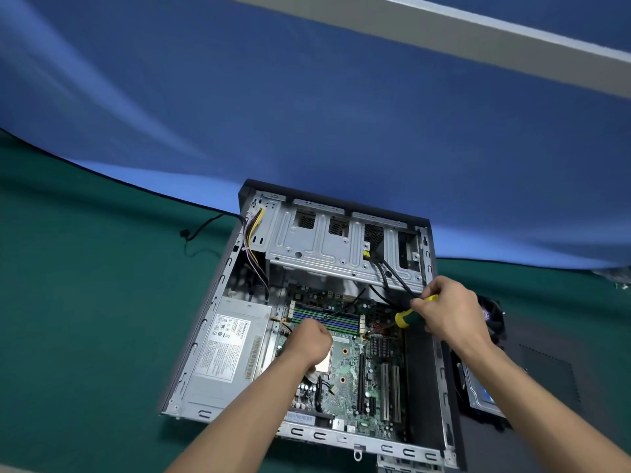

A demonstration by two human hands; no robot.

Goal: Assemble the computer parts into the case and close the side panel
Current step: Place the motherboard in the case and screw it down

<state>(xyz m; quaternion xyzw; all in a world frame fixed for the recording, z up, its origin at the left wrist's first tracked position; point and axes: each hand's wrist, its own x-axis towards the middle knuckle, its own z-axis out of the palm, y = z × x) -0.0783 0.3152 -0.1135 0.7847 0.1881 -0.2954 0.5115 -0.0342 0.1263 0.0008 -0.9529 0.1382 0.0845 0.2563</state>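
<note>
An open computer case (218, 285) lies on its side on the green table. Inside it sit a green motherboard (372, 373), a grey power supply (225, 353) at the left and a metal drive cage (327, 247) at the far end. My right hand (450, 312) grips a yellow-and-green screwdriver (408, 314), whose tip points down at the board near the memory slots (327, 319). My left hand (309, 343) is curled into a fist over the processor area of the board. Whether it holds anything is hidden.
A hard drive (481, 394) and a black fan (493, 315) lie right of the case on a dark side panel (546, 377). A black cable (198, 233) trails on the table at the case's far left. A blue cloth (307, 114) hangs behind.
</note>
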